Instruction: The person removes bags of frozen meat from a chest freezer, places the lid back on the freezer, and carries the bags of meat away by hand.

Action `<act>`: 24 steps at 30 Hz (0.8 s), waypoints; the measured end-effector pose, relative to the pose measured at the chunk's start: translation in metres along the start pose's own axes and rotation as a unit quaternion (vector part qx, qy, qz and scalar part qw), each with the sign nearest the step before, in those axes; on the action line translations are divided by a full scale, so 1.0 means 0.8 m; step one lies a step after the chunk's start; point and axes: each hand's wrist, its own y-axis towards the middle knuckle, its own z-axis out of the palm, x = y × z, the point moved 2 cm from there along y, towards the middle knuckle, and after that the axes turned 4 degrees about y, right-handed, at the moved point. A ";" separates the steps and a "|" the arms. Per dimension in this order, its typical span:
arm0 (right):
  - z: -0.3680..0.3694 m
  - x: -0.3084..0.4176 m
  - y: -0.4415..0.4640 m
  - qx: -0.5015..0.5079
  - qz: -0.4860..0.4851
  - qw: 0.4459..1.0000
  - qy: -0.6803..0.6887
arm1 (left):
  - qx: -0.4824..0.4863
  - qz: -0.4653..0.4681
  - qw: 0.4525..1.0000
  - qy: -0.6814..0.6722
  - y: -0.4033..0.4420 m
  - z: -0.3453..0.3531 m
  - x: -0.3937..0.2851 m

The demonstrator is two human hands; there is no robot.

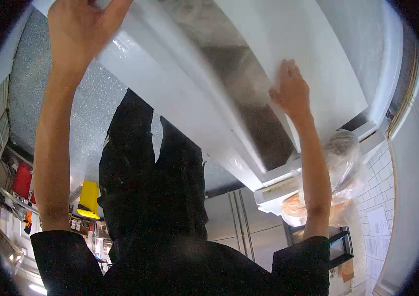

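Observation:
A long white panel (170, 84) runs diagonally from the upper left to the lower middle. My left hand (84, 37) is over its upper left end, with the thumb spread away; most of its fingertips are cut off by the top edge of the view. On the right, my right hand (292, 91) lies flat against a second white panel (313, 54), near its left edge, fingers stretched out. Between the two panels shows a dark, brownish, hazy opening (239, 74), whose contents I cannot make out.
Clear plastic bags (342, 153) with something orange inside are beside my right forearm. A yellow object (88, 200) stands on the speckled floor (93, 128) at the left, and shelves with a red item (22, 181) are farther left. White tiles (379, 167) line the right side.

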 end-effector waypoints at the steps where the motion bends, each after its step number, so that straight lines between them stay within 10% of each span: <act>1: 0.006 0.004 -0.001 -0.006 0.012 1.000 -0.004 | 0.027 -0.047 0.998 0.017 0.002 -0.007 -0.011; 15: 0.056 0.011 0.011 -0.057 0.042 0.980 -0.188 | 0.028 -0.006 1.000 -0.010 0.003 -0.010 0.004; 22: -0.007 -0.109 0.064 -0.161 0.154 0.965 0.137 | 0.091 -0.052 0.994 -0.039 0.023 -0.010 -0.010; 24: -0.005 -0.186 0.097 -0.194 0.186 0.955 0.122 | 0.051 0.096 0.993 0.040 0.083 -0.008 -0.021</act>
